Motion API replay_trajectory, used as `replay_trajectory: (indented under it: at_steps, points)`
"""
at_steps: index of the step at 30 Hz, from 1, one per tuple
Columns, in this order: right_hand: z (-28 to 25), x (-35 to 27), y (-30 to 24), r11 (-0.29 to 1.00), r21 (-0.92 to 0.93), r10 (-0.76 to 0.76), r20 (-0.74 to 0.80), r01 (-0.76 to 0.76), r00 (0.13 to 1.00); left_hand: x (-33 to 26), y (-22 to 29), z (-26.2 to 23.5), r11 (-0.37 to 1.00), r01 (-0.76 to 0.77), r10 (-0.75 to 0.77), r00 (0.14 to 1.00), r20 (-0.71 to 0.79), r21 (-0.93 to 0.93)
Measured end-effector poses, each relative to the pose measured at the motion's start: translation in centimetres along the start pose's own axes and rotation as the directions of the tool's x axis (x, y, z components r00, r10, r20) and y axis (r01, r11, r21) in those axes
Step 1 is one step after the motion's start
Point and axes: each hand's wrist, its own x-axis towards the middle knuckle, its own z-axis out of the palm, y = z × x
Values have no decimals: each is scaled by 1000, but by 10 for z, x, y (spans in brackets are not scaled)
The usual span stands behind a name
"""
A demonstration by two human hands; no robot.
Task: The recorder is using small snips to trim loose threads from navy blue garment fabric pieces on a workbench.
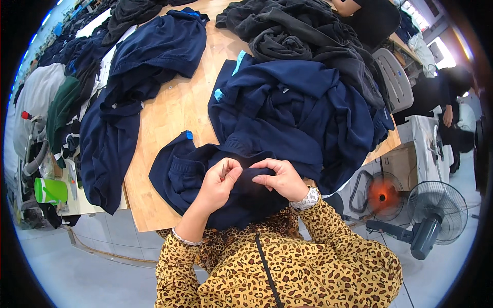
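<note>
A navy garment (pixel 177 177) with a gathered, ribbed-looking band lies at the near table edge and hangs over it toward my lap. My left hand (pixel 220 184) is closed in a pinch over this cloth; whatever its fingertips hold is too small to make out. Just to its right, my right hand (pixel 282 179) pinches a dark edge of the same garment between thumb and fingers. A small blue tag (pixel 189 135) shows at the garment's upper left corner. Beyond both hands rests a large heap of navy garments (pixel 298 108) with light blue tags.
More navy garments (pixel 154 51) lie along the left of the wooden table (pixel 172 115). Black clothes (pixel 292 31) are piled at the back. Fans (pixel 436 213) stand at the right, near a grey chair (pixel 393 79) and other people. A green bucket (pixel 51 190) is at far left.
</note>
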Motion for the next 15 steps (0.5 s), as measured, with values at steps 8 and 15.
replay_trajectory:
  at_steps: [8, 15]
  points:
    - [-1, 0, 3, 1000, -2, 14, -17, -14, 1000, -1, 9, 8, 781, -351, 381, 923, 51, 517]
    - [2, 0, 0, 1000, 11, -11, -32, 11, 999, 8, -12, 20, 496, -427, 585, 808, 72, 756]
